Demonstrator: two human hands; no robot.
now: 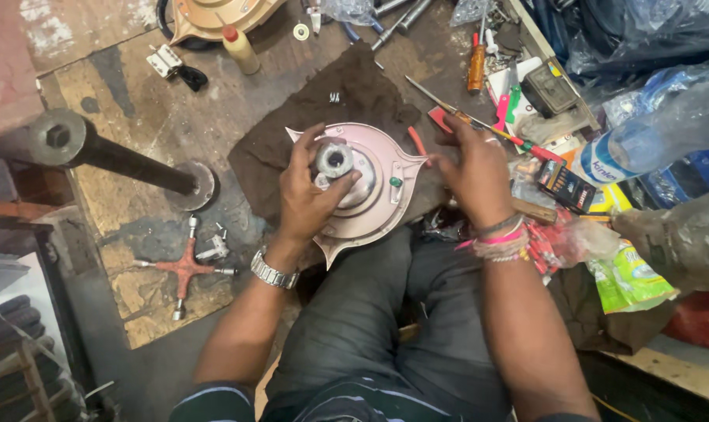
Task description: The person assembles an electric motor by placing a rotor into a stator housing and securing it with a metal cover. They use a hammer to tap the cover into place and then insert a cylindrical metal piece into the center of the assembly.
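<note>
A pinkish-beige round motor housing [386,168] with pointed lugs lies on a dark brown cloth [347,101] in front of my knees. My left hand [307,191] rests on top of it, with its fingers closed around a grey metal hub [335,159] at the centre. My right hand [472,168] is at the housing's right edge, over the cloth's border, fingers bent down. Just beyond its fingertips lie a red-handled tool [418,142] and a long screwdriver [479,123]; whether it grips either one I cannot tell. A metal watch sits on my left wrist, coloured bands on the right.
An orange cross wrench [184,268] lies on the floor at the left, beside a heavy dark steel shaft [112,152]. A second beige housing [214,16] and a small oil bottle [239,48] are at the top. Screwdrivers, boxes, plastic bags and a water bottle [651,133] crowd the right.
</note>
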